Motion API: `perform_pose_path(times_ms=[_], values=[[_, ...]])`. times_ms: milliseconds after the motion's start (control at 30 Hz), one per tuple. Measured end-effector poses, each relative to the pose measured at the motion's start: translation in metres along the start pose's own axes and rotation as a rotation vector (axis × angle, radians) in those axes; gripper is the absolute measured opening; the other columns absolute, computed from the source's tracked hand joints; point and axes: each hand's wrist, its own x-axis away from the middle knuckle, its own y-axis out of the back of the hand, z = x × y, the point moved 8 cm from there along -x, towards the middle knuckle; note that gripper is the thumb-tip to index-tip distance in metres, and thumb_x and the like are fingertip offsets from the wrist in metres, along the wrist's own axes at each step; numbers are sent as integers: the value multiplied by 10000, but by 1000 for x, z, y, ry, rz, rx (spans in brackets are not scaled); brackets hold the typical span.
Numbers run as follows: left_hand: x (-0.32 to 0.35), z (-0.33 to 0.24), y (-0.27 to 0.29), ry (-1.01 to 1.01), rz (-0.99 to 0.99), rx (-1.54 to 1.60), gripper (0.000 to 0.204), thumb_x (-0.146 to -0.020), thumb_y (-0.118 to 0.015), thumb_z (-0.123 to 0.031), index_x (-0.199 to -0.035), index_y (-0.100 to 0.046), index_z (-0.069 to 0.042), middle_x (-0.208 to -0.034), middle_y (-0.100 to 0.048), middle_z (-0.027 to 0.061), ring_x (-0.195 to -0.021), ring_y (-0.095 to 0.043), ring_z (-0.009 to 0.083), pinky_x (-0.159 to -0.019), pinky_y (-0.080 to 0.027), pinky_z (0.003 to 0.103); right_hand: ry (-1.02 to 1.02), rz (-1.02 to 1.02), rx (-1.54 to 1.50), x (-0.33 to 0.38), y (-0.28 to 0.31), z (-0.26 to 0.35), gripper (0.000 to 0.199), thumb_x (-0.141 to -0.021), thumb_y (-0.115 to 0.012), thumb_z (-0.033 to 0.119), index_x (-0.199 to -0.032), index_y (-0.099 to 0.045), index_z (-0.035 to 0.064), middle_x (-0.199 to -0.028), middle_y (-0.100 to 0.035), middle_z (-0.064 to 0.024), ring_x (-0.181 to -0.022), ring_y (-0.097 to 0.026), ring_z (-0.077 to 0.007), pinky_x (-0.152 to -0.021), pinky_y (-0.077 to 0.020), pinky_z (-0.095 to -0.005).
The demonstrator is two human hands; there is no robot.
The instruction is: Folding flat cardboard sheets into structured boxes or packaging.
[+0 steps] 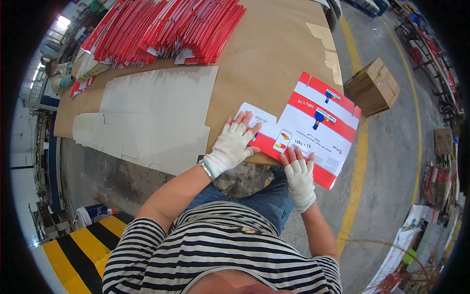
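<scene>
A flat printed carton [308, 110] in red and white lies at the right front edge of the brown-covered table, part of it jutting past the edge. My left hand [230, 147], in a white fingerless glove, rests spread on the carton's narrower left part. On its near edge lies my right hand [299, 179], gloved the same way, fingers stretched out over the white panel. Neither hand is closed round anything. The carton's underside is hidden.
Many red and white folded cartons [171, 29] stand in rows at the far left of the table. White cardboard sheets [156, 108] cover its left front. A brown box [374, 85] stands on the floor at right. A co-worker [61, 76] is at the far left.
</scene>
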Motion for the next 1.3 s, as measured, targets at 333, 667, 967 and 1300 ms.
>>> perform_pose_path(times_ms=[333,667,967,1300], values=[[-1,-4,1,34,-1,21,706,-846,-598,-523,-1418,-455,-135,-1509,-322,203,-1414,-279,343,-1146,-189,526,-26,38,2,3,-1,0,516,-843,-505,116,-1355,-473,68,-1389,-478,-165,-1323,-425,-342,-1068,-215,-697],[-11,1,-7,198,73,166,783,-793,-686,-496,-1446,-419,-156,-1556,-251,156,-1455,-173,338,-1147,-106,578,-8,58,44,0,-2,1,525,-836,-516,125,-1357,-475,68,-1393,-480,-154,-1328,-422,-331,-1072,-229,-689],[-59,7,-7,343,168,134,886,-766,-680,-553,-1494,-329,-190,-1599,-141,110,-1472,-44,362,-1149,5,589,-28,13,12,-1,1,-1,499,-818,-529,77,-1316,-513,94,-1379,-506,-129,-1314,-448,-308,-1075,-246,-657],[-97,15,-6,153,14,273,620,-851,-586,-538,-1316,-550,-130,-1422,-446,138,-1357,-349,309,-1129,-156,571,55,-50,73,2,19,-14,477,-852,-482,168,-1324,-507,109,-1371,-514,-80,-1303,-458,-259,-1090,-245,-635]])
